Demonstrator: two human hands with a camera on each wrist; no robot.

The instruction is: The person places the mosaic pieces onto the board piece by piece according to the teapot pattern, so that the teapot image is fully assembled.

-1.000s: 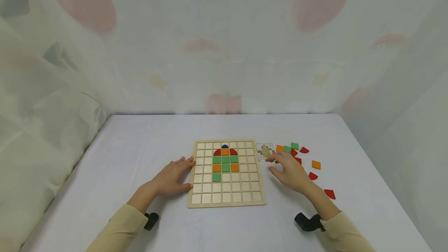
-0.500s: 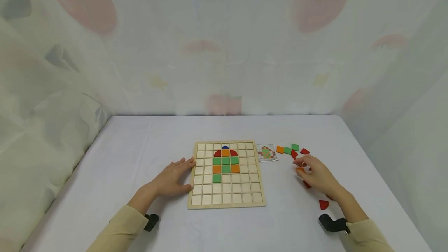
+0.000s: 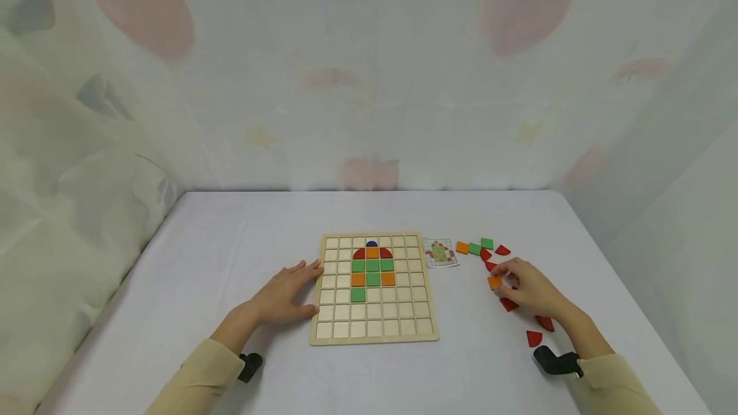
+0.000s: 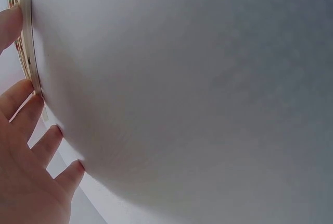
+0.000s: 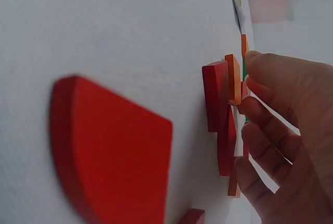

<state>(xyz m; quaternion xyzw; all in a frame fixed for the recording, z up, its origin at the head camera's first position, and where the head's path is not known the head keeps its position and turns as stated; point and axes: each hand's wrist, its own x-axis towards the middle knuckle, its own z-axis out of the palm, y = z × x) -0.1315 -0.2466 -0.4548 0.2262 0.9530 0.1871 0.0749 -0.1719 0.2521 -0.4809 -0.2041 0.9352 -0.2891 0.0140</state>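
Note:
The left hand [image 3: 285,294] lies spread, its thumb and fingertips against the left edge of a wooden grid board [image 3: 403,341]. In the left wrist view, the fingers [image 4: 44,146] are spread along the board's side and the white cloth. On the board is a pattern of green squares [image 3: 373,266], orange squares [image 3: 372,253], red quarter-circles [image 3: 385,253] and a blue piece [image 3: 371,244]. To the right, the right hand [image 3: 533,290] hovers over loose tiles, its bent thumb and forefinger at an orange square tile [image 3: 494,282]. In the right wrist view, the fingertips stand apart beside this orange tile [image 5: 233,78].
A printed pattern card [image 3: 441,253] lies by the board's upper right corner. More orange [image 3: 462,247] and green tiles [image 3: 487,243] sit beyond it. Red quarter-circle tiles lie around the right hand, one near the wrist [image 3: 533,338]. White cloth covers the table.
The right hand has moved right, from beside the pattern card to the loose tiles, and its fingers have come to an orange tile. The left hand stays at the board's edge.

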